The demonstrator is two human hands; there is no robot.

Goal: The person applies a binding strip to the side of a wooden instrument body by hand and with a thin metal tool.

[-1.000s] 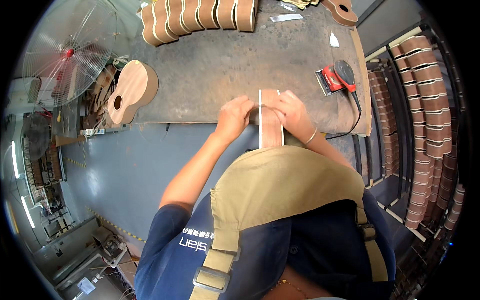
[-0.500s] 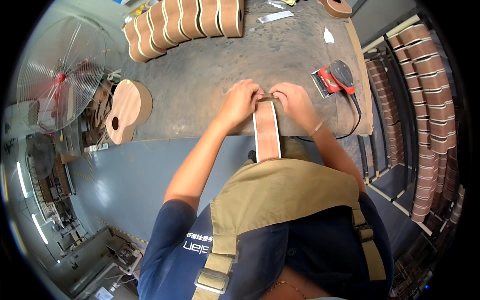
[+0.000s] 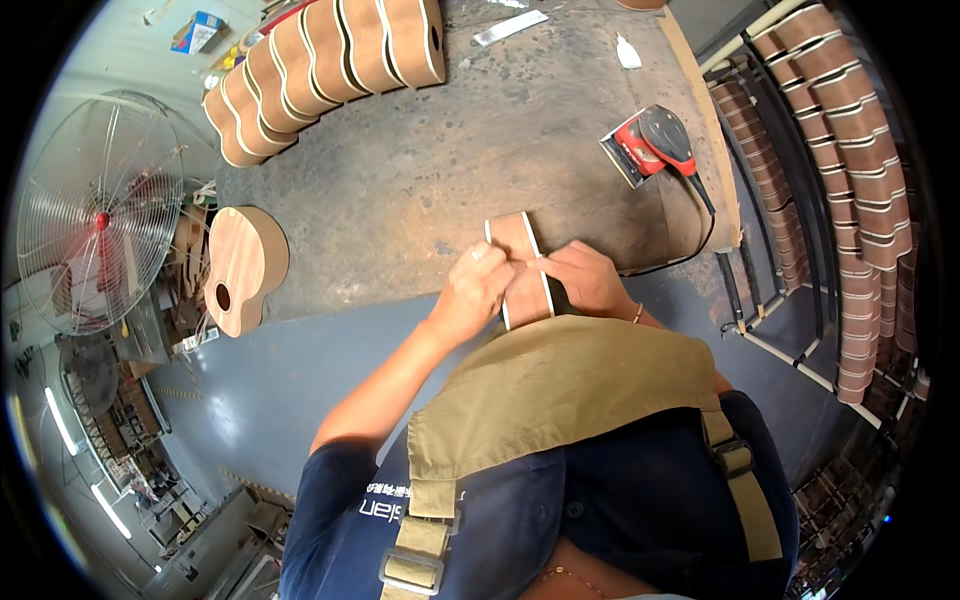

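A narrow wooden piece with white edging point(image 3: 529, 306) lies lengthwise from the bench toward my khaki apron point(image 3: 560, 390). Across its middle, my left hand point(image 3: 475, 280) has curled fingers at the left edge, and my right hand point(image 3: 585, 272) is closed at the right edge, thumb and finger reaching onto the wood. Both pinch something thin across the strip, too small and covered by fingers to make out. The red-and-black sander point(image 3: 650, 140) rests to the right with its cord trailing.
The dark workbench point(image 3: 370, 200) holds a row of instrument bodies point(image 3: 330, 60), one pale body point(image 3: 240, 260), a white glue bottle point(image 3: 628, 55) and a flat strip point(image 3: 508, 27). A fan point(image 3: 100, 220) stands left; racks of striped wooden pieces point(image 3: 855, 170) stand right.
Both hands went up to the strip's far end half a second ago and have since come back toward me to its middle. The view has also shifted.
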